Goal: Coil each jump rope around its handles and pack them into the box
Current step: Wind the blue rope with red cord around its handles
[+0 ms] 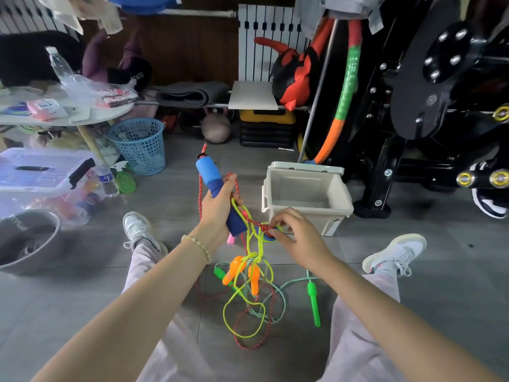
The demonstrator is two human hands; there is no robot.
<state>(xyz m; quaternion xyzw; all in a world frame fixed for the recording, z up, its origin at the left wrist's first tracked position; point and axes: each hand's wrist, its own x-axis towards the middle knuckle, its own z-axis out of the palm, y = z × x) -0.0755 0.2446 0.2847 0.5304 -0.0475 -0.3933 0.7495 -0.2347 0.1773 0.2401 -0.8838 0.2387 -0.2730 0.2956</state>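
The left hand (217, 205) clasped the blue handles (217, 194) while the right hand (296, 238) pinched the red rope (256, 224), tangled with others on the floor beside the empty box (308, 199); freeing it before coiling seemed wisest.

Both forearms extended forward and inward from lower frame corners, bare to wrists. Left hand (220, 205) raised higher, wrist bent slightly, fingers wrapped closed around blue handles (217, 194) — grip firm, thumb side turned toward camera. Beaded bracelet (197, 245) worn at left wrist. Right hand (297, 238) held lower and to the right, palm turned down, fingers curled — thumb and fingertips pinched on red rope (257, 224) near left hand. Legs stretched out and spread beneath arms, feet pointed away.
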